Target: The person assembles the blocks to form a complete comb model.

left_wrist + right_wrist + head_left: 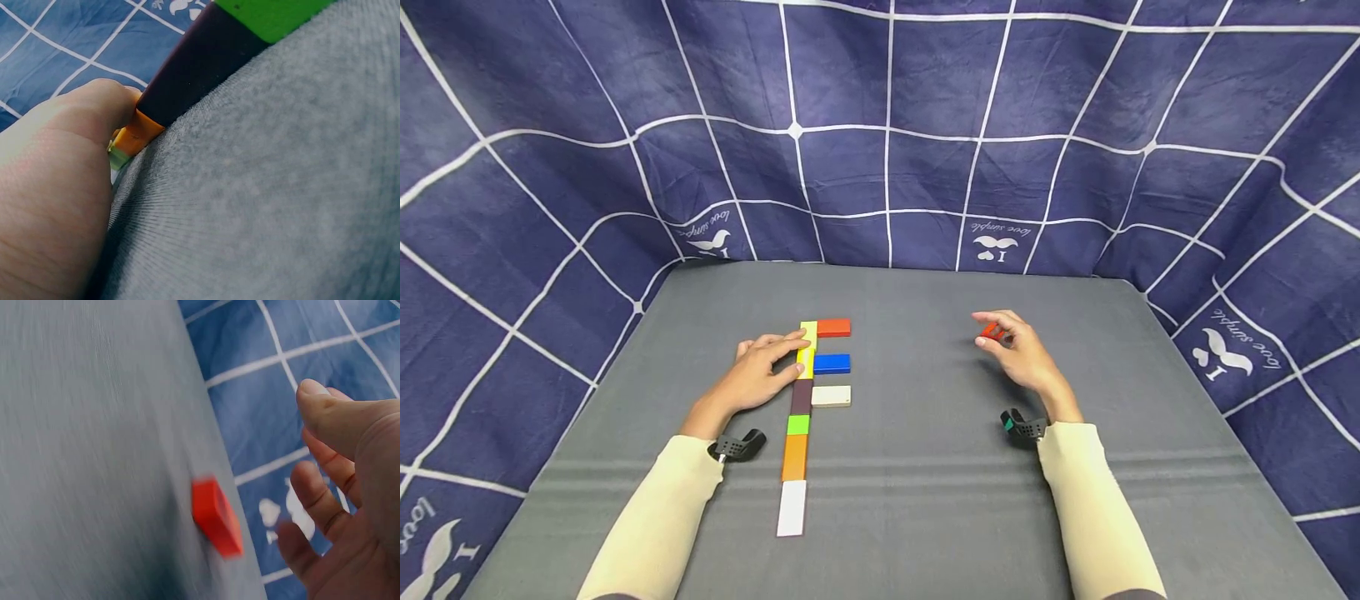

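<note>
My left hand (762, 371) rests at the upper part of a column of flat coloured blocks. Its fingertips and thumb lie on the yellow block (805, 364). In the left wrist view the thumb (94, 112) reaches an orange-looking block (140, 131) beside the dark brown block (203, 62). My right hand (1018, 354) hovers over the table with fingers spread. Between its thumb and forefinger a red block (992, 331) shows in the head view. In the right wrist view that red block (215, 515) lies on the table, apart from the fingers.
A red-orange block (833, 327), a blue block (832, 364) and a cream block (831, 397) branch rightward off the column. Below the brown block come green (798, 425), orange (794, 457) and white (792, 508) blocks. Blue gridded cloth (925, 167) surrounds the grey table (917, 467).
</note>
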Motion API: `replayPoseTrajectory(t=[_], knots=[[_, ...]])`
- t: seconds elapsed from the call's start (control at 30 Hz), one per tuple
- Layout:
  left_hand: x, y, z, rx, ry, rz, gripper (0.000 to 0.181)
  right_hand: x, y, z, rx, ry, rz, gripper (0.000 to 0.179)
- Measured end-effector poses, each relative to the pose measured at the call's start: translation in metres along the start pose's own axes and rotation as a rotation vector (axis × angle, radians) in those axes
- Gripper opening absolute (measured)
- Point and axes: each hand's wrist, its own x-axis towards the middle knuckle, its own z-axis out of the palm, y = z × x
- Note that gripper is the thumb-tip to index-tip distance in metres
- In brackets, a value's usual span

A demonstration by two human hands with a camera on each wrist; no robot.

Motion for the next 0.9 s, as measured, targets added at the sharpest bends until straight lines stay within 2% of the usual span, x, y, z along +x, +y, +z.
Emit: replayPoseTrajectory(t=[0.17, 0.3, 0.53, 0.9], knots=[[0.0, -0.001, -0.001, 0.0, 0.0, -0.008, 0.05, 0.007, 0.022, -0.025, -0.07, -0.045, 0.029, 0.042], [-0.001, -0.001, 0.0, 0.004, -0.007, -0.008, 0.05, 0.013, 0.039, -0.035, -0.104, -0.086, 0.024, 0.043], [0.001, 0.002, 0.0, -0.002, -0.009, -0.005, 0.049, 0.02, 0.063, -0.04, -0.123, -0.137, 0.007, 0.045], [-0.001, 0.002, 0.002, 0.031, -0.014, -0.019, 0.05, 0.028, 0.07, -0.039, -0.151, -0.26, -0.036, 0.045]])
